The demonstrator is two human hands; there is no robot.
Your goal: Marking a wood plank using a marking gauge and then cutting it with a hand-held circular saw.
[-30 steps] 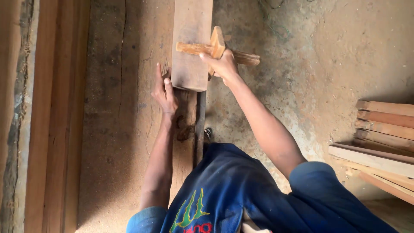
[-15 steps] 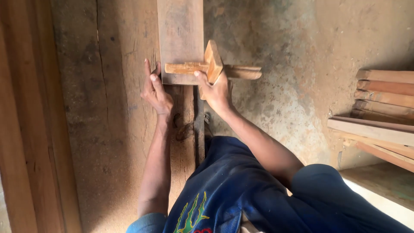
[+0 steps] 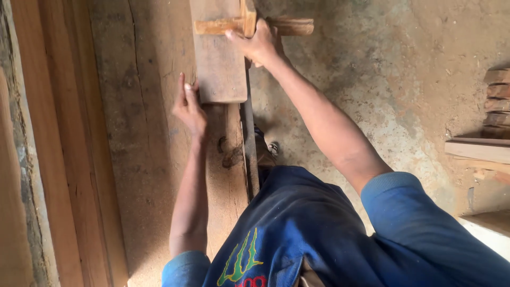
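On the bench (image 3: 149,159), the left hand (image 3: 188,106) lies open-fingered beside the board (image 3: 218,64); the right hand (image 3: 260,45) grips the wooden gauge (image 3: 247,24), planks (image 3: 494,122) well apart.

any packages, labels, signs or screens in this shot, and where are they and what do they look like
No packages, signs or screens show.
Printed graphic: on the front of the person's dark blue shirt, at the bottom edge of the view; green claw-like strokes with a strip of red lettering below, cut off by the frame.
The board, the wooden marking tool and the stacked planks carry no labels.
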